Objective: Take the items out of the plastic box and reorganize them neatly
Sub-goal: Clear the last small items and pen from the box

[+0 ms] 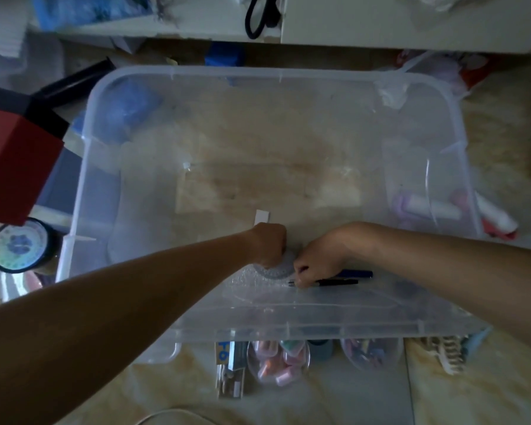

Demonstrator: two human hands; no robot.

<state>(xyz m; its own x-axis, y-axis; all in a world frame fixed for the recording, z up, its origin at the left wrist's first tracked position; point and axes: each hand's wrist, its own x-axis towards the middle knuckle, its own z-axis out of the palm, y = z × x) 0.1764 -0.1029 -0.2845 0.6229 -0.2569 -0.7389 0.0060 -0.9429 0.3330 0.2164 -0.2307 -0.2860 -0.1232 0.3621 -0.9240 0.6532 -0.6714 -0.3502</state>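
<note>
A big clear plastic box (pixel 460 124) stands on the tiled floor and fills the middle of the head view. Both my arms reach down into it near its front wall. My left hand (pixel 269 243) grips a round greyish disc-like thing (pixel 278 269) lying on clear bubble wrap (pixel 252 286). My right hand (pixel 316 262) pinches the tip end of a thin black pen (pixel 337 282). A dark blue pen (pixel 357 273) lies just behind it. A small white paper strip (pixel 262 216) lies on the box floor beyond my left hand.
Outside the front wall lie small clear tubs of pastel bits (pixel 278 358), a card packet (pixel 230 368) and a white comb (pixel 445 351). A red box (pixel 16 167) and a round tin (pixel 19 245) sit left. White tubes (pixel 497 214) lie right. White shelves (pixel 380 29) stand behind.
</note>
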